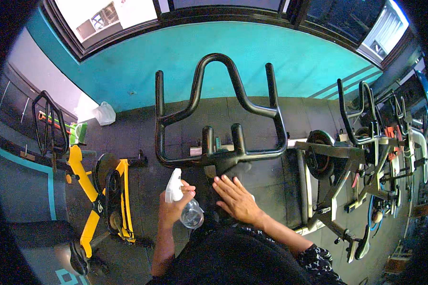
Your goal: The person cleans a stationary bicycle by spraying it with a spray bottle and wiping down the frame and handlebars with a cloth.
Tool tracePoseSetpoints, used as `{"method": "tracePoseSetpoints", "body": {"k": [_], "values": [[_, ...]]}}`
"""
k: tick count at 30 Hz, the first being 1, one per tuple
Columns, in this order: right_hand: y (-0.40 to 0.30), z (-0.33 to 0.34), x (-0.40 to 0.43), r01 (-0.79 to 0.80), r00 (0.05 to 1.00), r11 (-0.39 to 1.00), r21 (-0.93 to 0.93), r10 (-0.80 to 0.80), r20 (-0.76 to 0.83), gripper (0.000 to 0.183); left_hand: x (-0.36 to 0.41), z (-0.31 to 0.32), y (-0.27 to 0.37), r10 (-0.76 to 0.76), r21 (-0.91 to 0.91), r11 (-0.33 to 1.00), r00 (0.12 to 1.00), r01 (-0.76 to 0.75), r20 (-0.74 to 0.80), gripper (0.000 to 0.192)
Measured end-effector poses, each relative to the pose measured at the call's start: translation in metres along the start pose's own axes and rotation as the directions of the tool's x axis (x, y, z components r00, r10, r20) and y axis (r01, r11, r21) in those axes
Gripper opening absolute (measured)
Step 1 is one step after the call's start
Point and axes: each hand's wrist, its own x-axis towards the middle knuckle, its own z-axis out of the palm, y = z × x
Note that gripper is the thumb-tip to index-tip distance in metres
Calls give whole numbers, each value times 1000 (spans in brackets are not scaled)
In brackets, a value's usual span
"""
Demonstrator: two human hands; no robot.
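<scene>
A clear spray bottle (pixel 192 215) with a white trigger head (pixel 174 185) is held in my left hand (pixel 171 206), its fingers wrapped round the neck. My right hand (pixel 239 203) lies palm down, fingers stretched forward and close together, over the dark frame of an exercise bike just behind its handlebar stem (pixel 226 162). A small bit of white shows at the right hand's outer edge; what lies under the palm is hidden. Ahead of both hands rises the bike's black handlebar (pixel 236 82), with a tall middle loop and two upright side horns.
To the left stands a yellow exercise bike (pixel 89 185). More bikes (pixel 339 153) line the right side. A green broom (pixel 78 132) and a white plastic bag (pixel 105 113) are by the far left corner. A turquoise wall (pixel 214 39) with windows closes the front.
</scene>
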Motion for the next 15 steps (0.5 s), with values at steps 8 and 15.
{"method": "tracePoseSetpoints", "body": {"k": [8,15], "values": [[6,-6,42,-54,986,997,-51,45,-159,59,-5,2,3,-12,-11,1000,1000,12,-10,20],[-5,11,10,11,988,997,81,2,-151,57,-8,-5,-7,-21,29,999,1000,21,14,20]]}}
